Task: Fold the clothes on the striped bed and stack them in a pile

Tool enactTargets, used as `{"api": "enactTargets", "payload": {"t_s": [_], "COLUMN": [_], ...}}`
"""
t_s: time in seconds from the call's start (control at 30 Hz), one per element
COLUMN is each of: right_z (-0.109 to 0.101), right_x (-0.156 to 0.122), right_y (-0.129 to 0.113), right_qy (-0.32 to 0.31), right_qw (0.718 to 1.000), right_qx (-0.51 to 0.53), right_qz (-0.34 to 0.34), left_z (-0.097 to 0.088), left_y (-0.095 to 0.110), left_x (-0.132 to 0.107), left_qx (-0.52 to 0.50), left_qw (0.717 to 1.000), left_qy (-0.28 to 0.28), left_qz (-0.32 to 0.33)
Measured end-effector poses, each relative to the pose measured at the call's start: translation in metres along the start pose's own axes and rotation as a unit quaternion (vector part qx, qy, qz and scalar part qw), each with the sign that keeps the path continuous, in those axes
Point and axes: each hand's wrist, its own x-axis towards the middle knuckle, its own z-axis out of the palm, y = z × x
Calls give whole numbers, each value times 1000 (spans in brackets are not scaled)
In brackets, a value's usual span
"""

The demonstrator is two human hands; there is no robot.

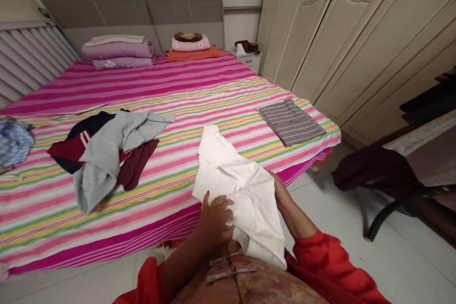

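Observation:
A creased white garment (245, 185) lies partly on the near edge of the bed and partly hangs down in front of my body; its exact kind is not clear. My left hand (216, 213) grips its near left side, fingers bent over the fabric. On the opposite side, my right hand (278, 189) holds the right edge, with most of its fingers hidden by the cloth. A folded grey striped garment (292, 122) rests flat on the bed to the right.
On the striped bedspread (178, 161), a grey knit top (107, 152) covers dark and maroon clothes. A blue checked cloth (14, 141) sits far left. Folded bedding (119, 50) stands by the headboard. Wardrobes (320, 23) line the right, near a black curved frame (384, 213).

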Motion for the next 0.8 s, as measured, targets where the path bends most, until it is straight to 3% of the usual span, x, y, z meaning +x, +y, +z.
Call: {"api": "enactTargets", "payload": {"t_s": [0.1, 0.17, 0.23, 0.3, 0.37, 0.43, 0.5, 0.57, 0.63, 0.67, 0.73, 0.8], "right_z": [-15, -22, -22, -16, -7, -1, 0, -3, -10, -14, -20, -21], "right_x": [-10, -26, -46, -62, -71, -72, -62, -45, -25, -14, 1, 8], "right_y": [-9, -20, -31, -39, -42, -40, -35, -31, -31, -32, -34, -33], "right_qy": [17, -24, -109, -195, -265, -304, -302, -250, -139, -69, 51, 102], "right_qw": [999, 986, 947, 890, 838, 813, 831, 891, 966, 989, 994, 979], "right_qx": [-28, -94, -185, -276, -348, -381, -359, -272, -128, -46, 93, 173], "right_qz": [-41, -134, -237, -307, -327, -317, -301, -265, -178, -121, -15, 47], "left_z": [1, 1, 0, -2, -6, -16, -31, -51, -72, -80, -89, -87], "left_y": [-9, -13, -14, -15, -13, -12, -11, -14, -21, -25, -37, -48], "left_x": [-1, 1, 5, 8, 10, 11, 10, 6, 1, -2, -9, -15], "left_qx": [-18, -17, -12, -11, -10, -9, -9, -16, -37, -53, -91, -132], "left_qw": [999, 998, 998, 998, 998, 996, 994, 990, 978, 968, 941, 922], "left_qy": [28, 35, 34, 39, 59, 82, 100, 127, 188, 229, 306, 336], "left_qz": [-39, -49, -52, -48, -37, -30, -41, -61, -78, -88, -111, -139]}}
